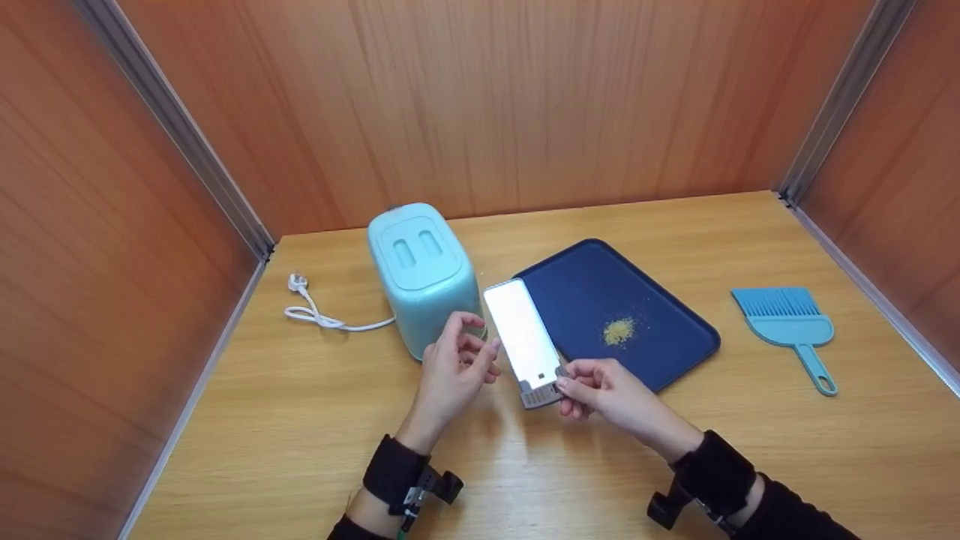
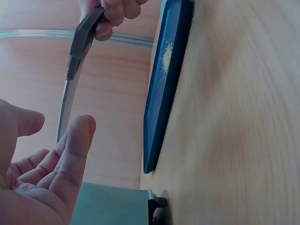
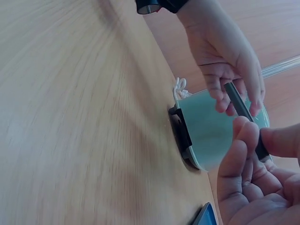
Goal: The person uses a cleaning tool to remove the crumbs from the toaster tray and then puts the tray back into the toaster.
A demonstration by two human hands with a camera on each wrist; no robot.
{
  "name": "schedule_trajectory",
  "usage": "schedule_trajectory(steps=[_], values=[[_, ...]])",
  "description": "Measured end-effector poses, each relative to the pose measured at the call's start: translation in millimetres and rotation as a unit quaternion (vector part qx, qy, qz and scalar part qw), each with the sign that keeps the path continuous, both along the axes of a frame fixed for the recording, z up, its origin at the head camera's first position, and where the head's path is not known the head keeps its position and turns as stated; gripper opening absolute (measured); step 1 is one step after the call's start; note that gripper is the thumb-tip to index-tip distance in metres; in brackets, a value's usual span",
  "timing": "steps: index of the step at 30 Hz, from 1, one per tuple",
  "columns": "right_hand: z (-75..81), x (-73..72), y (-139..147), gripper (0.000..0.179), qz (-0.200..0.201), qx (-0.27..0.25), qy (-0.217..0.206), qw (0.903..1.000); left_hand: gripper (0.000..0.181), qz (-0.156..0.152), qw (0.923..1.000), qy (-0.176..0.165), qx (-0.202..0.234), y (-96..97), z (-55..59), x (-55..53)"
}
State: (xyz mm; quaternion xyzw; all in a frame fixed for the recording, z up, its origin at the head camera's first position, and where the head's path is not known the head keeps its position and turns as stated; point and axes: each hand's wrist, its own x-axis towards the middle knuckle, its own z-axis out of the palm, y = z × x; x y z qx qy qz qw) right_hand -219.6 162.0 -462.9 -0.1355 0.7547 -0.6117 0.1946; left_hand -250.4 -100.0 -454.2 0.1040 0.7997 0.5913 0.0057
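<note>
My right hand (image 1: 611, 394) pinches the grey handle end of a flat, shiny toaster crumb tray (image 1: 521, 330) between thumb and fingers. Held above the table, the crumb tray overlaps the near left side of the dark blue tray (image 1: 559, 277) in the head view. Left of it, my left hand (image 1: 455, 367) has its fingers loosely bent, close to the crumb tray's edge; whether they touch it I cannot tell. Just behind that hand stands a light blue toaster (image 1: 420, 300) with its lid on. Yellowish crumbs (image 1: 619, 331) lie heaped on the dark blue tray.
A light blue brush (image 1: 791, 326) lies at the right of the table. From the toaster's left side runs a white cord (image 1: 322, 319) with a plug. Wood-patterned panels (image 1: 480, 105) stand round the table at the back and both sides.
</note>
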Motion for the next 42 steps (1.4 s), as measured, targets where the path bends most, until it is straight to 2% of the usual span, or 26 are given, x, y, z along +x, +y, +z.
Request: schedule_trajectory(steps=[5,9,12,18,23,30,37,42], values=[[-1.9,2.1,3.1,0.020,0.003,0.014,-0.009,0.9998,0.030,0.035,0.9951,0.081,-0.045,-9.3,12.2,-2.2],[-3.9,3.9,4.5,0.021,0.012,0.017,-0.021,0.9996,0.025,0.082,0.9812,0.150,-0.090,-20.1,21.4,-4.3],[-5.6,5.5,4.9,0.021,0.018,0.009,-0.039,0.9990,0.025,0.103,0.9712,0.186,-0.108,-28.7,29.7,-7.2],[-11.1,6.9,2.1,0.024,0.040,-0.009,-0.072,0.9966,0.031,0.135,0.9539,0.232,-0.135,-44.1,42.4,-16.0],[-17.2,7.2,-3.0,0.026,0.060,0.005,-0.074,0.9954,0.042,0.153,0.9418,0.237,-0.183,-49.5,46.8,-22.9],[-27.2,8.9,-12.0,0.021,0.072,0.018,-0.101,0.9921,0.055,0.142,0.9301,0.217,-0.260,-51.2,42.7,-35.6],[-31.0,9.5,-22.9,0.016,0.074,0.011,-0.136,0.9879,0.062,0.125,0.9259,0.175,-0.311,-53.2,36.1,-46.3],[-34.0,8.9,-30.8,0.015,0.074,0.010,-0.144,0.9867,0.066,0.112,0.9280,0.146,-0.324,-53.4,33.0,-50.2]])
